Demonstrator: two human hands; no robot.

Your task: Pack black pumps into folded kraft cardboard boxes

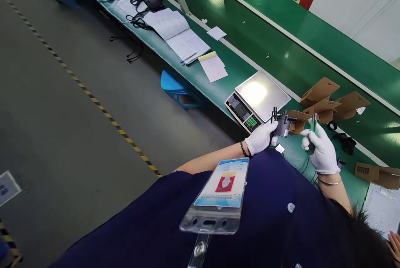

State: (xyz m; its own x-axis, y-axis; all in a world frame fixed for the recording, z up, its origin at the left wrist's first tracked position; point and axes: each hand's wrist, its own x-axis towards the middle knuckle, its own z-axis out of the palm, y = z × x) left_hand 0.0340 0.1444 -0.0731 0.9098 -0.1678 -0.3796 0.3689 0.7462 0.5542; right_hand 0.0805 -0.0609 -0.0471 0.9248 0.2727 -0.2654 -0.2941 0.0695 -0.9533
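Observation:
My left hand [261, 138], in a white glove with a dark bead bracelet at the wrist, grips a black pump-like device [283, 125]. It has short stubs, and a dark cord is bunched beside it. My right hand [321, 151], also gloved in white, is closed round a slim green-and-dark tool [313, 124] with its tip pointing up. I cannot make out the tool's exact kind. The two hands are apart, above the green bench [237, 57]. Just behind my left hand stands a digital scale [262, 93] with a shiny metal plate.
Open cardboard boxes [325, 105] stand behind my hands, and another box [378, 175] is at the right. Along the bench lie a notepad [213, 68], an open notebook [178, 30] and black cabled adapters [153, 1]. A blue stool [175, 86] is below. Another person's hand [394, 245] shows lower right.

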